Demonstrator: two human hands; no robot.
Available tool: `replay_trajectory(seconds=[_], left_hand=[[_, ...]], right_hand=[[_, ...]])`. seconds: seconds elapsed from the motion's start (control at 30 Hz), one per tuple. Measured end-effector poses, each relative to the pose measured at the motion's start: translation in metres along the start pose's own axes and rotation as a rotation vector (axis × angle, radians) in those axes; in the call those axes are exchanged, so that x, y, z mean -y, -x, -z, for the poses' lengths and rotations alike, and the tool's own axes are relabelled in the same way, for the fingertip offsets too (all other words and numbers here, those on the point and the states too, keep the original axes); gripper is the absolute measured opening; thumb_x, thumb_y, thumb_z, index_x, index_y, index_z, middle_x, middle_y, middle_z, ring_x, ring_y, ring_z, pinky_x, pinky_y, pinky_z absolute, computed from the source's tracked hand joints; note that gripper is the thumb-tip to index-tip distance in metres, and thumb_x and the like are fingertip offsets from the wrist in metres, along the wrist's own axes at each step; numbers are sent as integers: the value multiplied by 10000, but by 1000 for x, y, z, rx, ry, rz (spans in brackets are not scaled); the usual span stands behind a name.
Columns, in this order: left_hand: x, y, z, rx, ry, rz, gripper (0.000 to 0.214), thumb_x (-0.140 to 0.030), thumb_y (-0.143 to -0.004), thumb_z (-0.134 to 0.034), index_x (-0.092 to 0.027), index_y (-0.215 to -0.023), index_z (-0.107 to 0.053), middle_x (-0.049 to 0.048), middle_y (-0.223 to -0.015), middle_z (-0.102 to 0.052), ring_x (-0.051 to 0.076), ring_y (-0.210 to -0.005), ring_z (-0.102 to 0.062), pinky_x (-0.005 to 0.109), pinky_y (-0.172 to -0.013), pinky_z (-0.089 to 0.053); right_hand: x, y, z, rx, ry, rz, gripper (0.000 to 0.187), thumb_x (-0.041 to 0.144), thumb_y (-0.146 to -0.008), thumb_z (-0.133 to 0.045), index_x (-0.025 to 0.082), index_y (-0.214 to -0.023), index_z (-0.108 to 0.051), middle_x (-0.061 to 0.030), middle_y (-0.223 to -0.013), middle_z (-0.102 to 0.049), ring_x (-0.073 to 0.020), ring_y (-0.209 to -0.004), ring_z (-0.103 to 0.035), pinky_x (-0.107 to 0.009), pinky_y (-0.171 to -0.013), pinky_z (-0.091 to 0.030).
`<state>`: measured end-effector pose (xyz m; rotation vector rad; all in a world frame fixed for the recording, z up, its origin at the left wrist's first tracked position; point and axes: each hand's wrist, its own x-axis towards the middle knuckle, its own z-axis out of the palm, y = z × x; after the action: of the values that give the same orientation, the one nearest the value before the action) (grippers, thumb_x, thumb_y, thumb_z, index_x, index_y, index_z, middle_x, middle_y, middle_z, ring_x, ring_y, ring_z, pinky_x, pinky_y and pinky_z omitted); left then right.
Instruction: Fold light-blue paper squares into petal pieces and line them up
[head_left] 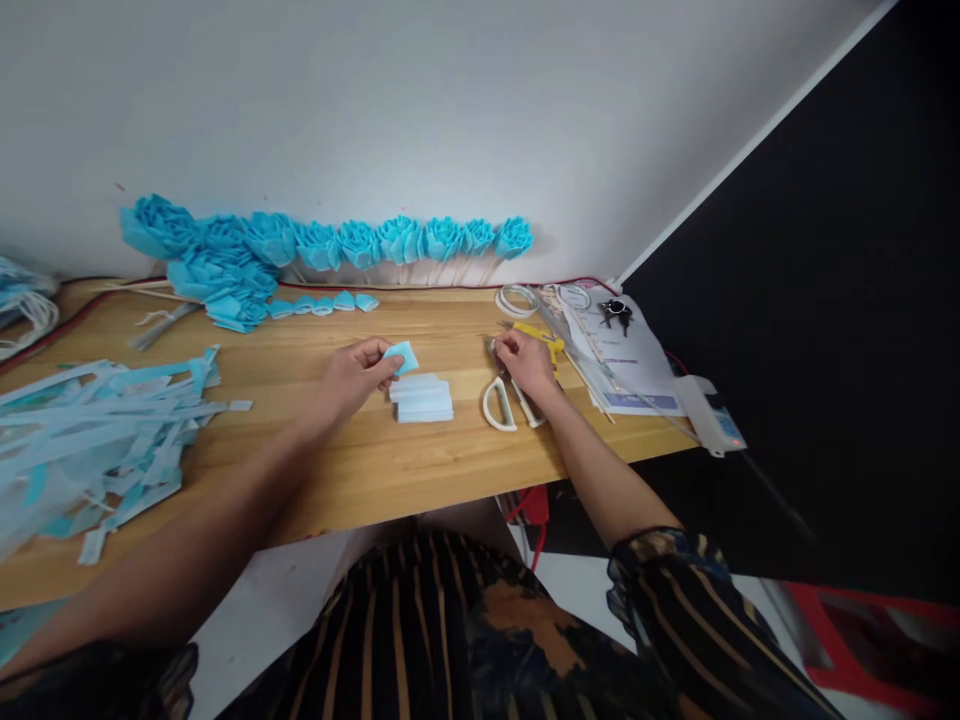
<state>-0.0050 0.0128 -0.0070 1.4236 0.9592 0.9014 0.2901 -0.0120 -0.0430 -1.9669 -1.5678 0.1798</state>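
Observation:
My left hand [354, 378] pinches a small light-blue square [401, 356], which looks like non-woven fabric or crepe paper. Just below it, a stack of pale blue pieces [424, 402] lies on the wooden table [360, 480]. My right hand [527, 362] is closed with its fingertips pressed together, over a pair of white-handled scissors [498, 405] and beside a yellow glue gun [553, 341]. The hand covers part of both tools. What its fingertips hold, if anything, cannot be made out.
Blue handmade flowers on sticks [401, 240] line the wall. In front lies a row of folded blue petals [322, 303]. Cut strips [112, 430] heap at the left. A tape roll [516, 300], printed sheets [626, 350], keys [616, 315] and a power strip [711, 415] are rightward.

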Motion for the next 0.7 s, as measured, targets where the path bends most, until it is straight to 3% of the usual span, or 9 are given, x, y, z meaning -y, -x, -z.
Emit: replay_trajectory(seconds=[0.2, 0.3, 0.4, 0.5, 0.7], left_hand=[[-1, 3, -1, 35, 33, 12, 281, -406, -674, -756, -167, -701, -611, -22, -585, -595, 94, -523, -513, 229, -546, -425], [-2, 3, -2, 84, 68, 67, 268, -383, -686, -752, -165, -694, -598, -15, -589, -606, 87, -511, -513, 222, -532, -416], [-1, 3, -2, 157, 93, 125, 245, -358, -718, -725, -161, -681, -584, -19, -566, -595, 72, -482, -496, 203, -497, -386], [0, 2, -1, 217, 106, 154, 211, -328, -748, -700, -161, -693, -582, -23, -548, -590, 66, -470, -499, 187, -474, -368], [1, 0, 1, 281, 125, 149, 216, -287, -774, -697, -165, -673, -550, -30, -529, -575, 63, -449, -503, 185, -456, -371]], right_hand=[[12, 10, 5, -49, -278, 6, 236, 363, -900, -509, 186, -913, -665, -1, -708, -677, -141, -599, -590, -252, -601, -443], [37, 20, 14, -97, -296, 233, 213, 375, -910, -552, 216, -898, -695, -32, -856, -720, -165, -735, -623, -291, -707, -477], [71, 27, 24, -124, -294, 543, 180, 337, -928, -569, 255, -865, -716, -29, -812, -710, -186, -769, -616, -346, -773, -480], [95, 27, 24, -123, -276, 737, 147, 305, -916, -592, 285, -871, -730, -31, -809, -712, -206, -789, -629, -383, -771, -482], [98, 20, 2, -138, -219, 978, 148, 252, -906, -610, 308, -919, -747, -26, -843, -720, -204, -807, -635, -390, -781, -481]])
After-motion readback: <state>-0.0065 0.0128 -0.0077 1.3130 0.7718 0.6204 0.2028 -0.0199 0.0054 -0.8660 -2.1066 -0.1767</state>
